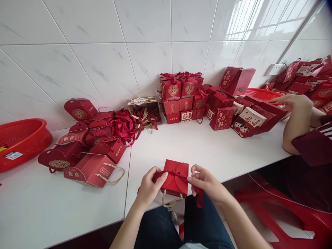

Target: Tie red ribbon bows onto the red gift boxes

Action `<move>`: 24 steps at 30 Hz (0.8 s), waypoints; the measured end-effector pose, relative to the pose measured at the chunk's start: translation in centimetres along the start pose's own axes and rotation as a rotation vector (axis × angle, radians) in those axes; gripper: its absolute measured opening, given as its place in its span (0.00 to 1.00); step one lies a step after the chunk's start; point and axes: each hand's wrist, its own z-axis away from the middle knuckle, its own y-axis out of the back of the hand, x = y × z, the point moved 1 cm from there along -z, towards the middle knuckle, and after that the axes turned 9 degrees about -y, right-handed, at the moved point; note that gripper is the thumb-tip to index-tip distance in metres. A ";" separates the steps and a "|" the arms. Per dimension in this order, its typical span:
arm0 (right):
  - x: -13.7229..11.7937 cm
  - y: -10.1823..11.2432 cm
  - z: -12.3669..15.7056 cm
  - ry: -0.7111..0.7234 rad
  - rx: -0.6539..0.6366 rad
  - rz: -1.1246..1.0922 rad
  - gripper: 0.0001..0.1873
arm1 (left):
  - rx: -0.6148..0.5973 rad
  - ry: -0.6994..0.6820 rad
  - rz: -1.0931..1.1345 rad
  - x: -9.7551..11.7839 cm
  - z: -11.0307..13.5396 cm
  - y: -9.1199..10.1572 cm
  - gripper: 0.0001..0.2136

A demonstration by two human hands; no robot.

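far left: red plastic basket at the counter's left end, against the back wall. then a heap of open red boxes on the left section, between back edge and front edge; nearest one, tipped on its side, has a rope handle. ribbon bundle just right of the heap, touching a small carton full of tags and ribbon bits at the back edge. left of the hands, left hand pinches a dark red ribbon between thumb and fingers. red gift box sits upright at the counter's front edge, between both hands, ribbon across its closed flaps, its beige cord handle hanging past the edge. stack of boxes, top ones tied with bows, behind at the back edge. right hand grips the ribbon's other side, fingers curled, tail hanging below. farther right, dark red gift bags near the back edge, then a red tray, with a co-worker's hand beside it. more red packages at the right end.
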 end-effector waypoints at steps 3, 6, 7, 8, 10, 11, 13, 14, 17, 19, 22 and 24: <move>-0.8 1.5 0.4 0.008 -0.016 -0.016 0.18 | 0.023 -0.042 -0.179 0.7 0.3 0.9 0.19; -1.1 2.9 0.4 0.022 0.060 0.114 0.18 | 0.010 -0.078 -0.277 1.2 0.1 2.2 0.20; -1.2 3.2 0.4 0.054 0.095 0.170 0.18 | -0.001 -0.077 -0.278 1.2 -0.1 2.7 0.20; -1.3 3.4 0.5 0.097 0.128 0.231 0.19 | -0.021 -0.062 -0.276 1.2 -0.3 3.2 0.20; -1.8 3.6 1.0 0.183 0.189 0.383 0.20 | -0.096 0.006 -0.279 1.1 -0.9 4.2 0.20; -2.0 3.6 1.3 0.212 0.216 0.474 0.21 | -0.147 0.047 -0.286 1.0 -1.2 4.6 0.19; -2.4 3.4 1.9 0.233 0.263 0.678 0.24 | -0.266 0.120 -0.277 1.0 -1.7 5.2 0.13; -2.5 3.2 2.1 0.235 0.280 0.774 0.24 | -0.342 0.148 -0.245 1.0 -2.0 5.4 0.10; -2.3 2.6 1.8 0.258 0.375 0.935 0.19 | -0.641 0.213 -0.089 1.5 -2.2 5.0 0.07; -1.7 2.0 1.1 0.316 0.562 0.894 0.16 | -0.768 0.205 0.037 2.0 -2.0 4.3 0.06; -1.1 0.7 0.3 0.444 0.829 0.698 0.17 | -0.646 0.166 0.239 3.2 -1.2 2.7 0.12; -1.0 -0.3 0.2 0.496 0.809 0.584 0.18 | -0.472 0.150 0.305 4.0 -0.4 1.4 0.16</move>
